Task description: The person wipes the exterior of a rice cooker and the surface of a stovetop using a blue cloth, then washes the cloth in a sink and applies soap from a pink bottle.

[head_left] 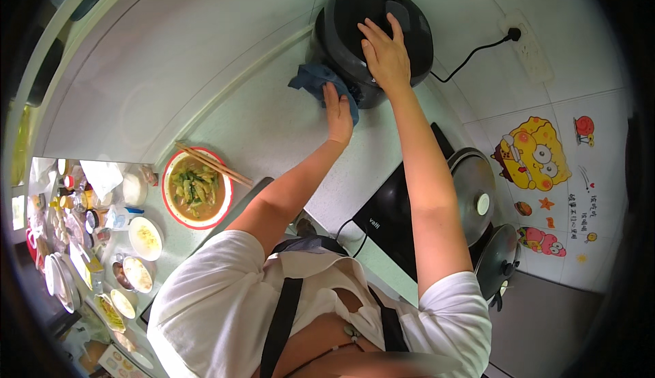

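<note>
A black rounded countertop cooker [344,33] stands in the far corner of the counter. My right hand [387,54] lies on its lid with the fingers spread. Against the cooker's near left side, my left hand [337,113] presses a dark blue cloth [312,79]. The fingers of that hand are stretched out over the cloth, which is bunched between the palm and the cooker's base.
Left on the counter [273,119] sits a red-rimmed bowl [198,188] of greens in broth, chopsticks [217,165] across it. On the right are a black cooktop [385,224], a lidded pot [471,180] and a lidded pan [497,258]. A power cord [471,57] reaches the wall socket.
</note>
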The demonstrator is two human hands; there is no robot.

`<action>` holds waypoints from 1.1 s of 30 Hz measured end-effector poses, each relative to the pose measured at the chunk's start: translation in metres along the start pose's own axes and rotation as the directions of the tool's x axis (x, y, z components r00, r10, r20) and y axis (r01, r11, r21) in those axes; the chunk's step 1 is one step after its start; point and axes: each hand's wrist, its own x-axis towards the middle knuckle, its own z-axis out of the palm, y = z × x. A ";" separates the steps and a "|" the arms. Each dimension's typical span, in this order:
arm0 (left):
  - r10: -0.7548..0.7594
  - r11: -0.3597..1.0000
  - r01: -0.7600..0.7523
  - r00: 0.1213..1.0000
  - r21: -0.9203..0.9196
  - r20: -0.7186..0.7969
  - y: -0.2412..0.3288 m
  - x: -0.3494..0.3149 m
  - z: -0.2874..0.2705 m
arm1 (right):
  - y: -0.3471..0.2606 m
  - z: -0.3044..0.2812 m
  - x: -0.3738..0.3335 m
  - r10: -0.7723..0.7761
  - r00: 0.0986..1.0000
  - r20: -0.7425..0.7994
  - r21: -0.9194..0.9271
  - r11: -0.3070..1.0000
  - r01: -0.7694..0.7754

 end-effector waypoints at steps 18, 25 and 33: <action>0.594 0.735 -0.584 0.799 0.345 0.089 0.079 0.090 -0.063 | -0.086 0.040 -0.148 0.343 0.924 0.169 0.058 0.932 -0.357; 0.557 0.570 -0.783 0.592 0.250 0.582 0.091 0.142 -0.063 | -0.056 0.063 -0.196 0.676 0.639 0.368 -0.110 0.714 -0.692; 0.618 0.579 -0.810 0.512 0.096 0.597 0.086 0.151 -0.065 | -0.072 0.029 -0.128 0.914 0.312 0.261 0.854 -0.068 -0.515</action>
